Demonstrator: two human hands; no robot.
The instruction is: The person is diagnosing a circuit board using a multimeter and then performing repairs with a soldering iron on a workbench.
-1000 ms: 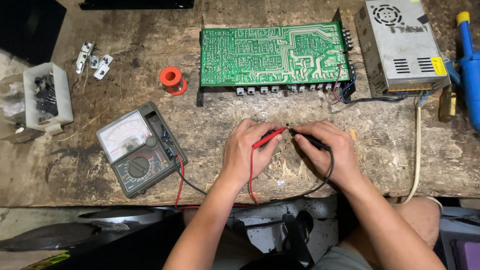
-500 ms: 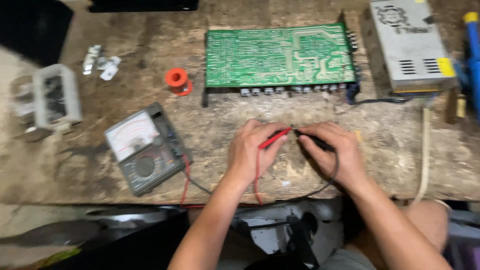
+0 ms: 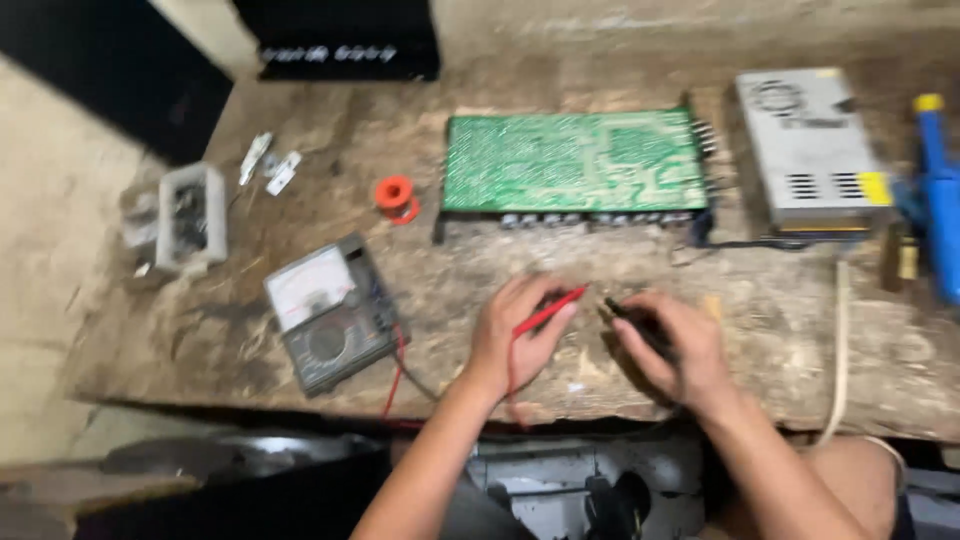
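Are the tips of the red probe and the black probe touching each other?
Apart. The head view shows bare bench between the red probe tip and the black probe tip.

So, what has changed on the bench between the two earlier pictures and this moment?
The tips of the two probes, touching a second ago, now stand slightly apart: the left hand keeps the thin red test probe, the right hand the black test probe. The view has tilted, showing more of the far wall. The grey analogue multimeter, green circuit board and worn wooden bench stayed in place.
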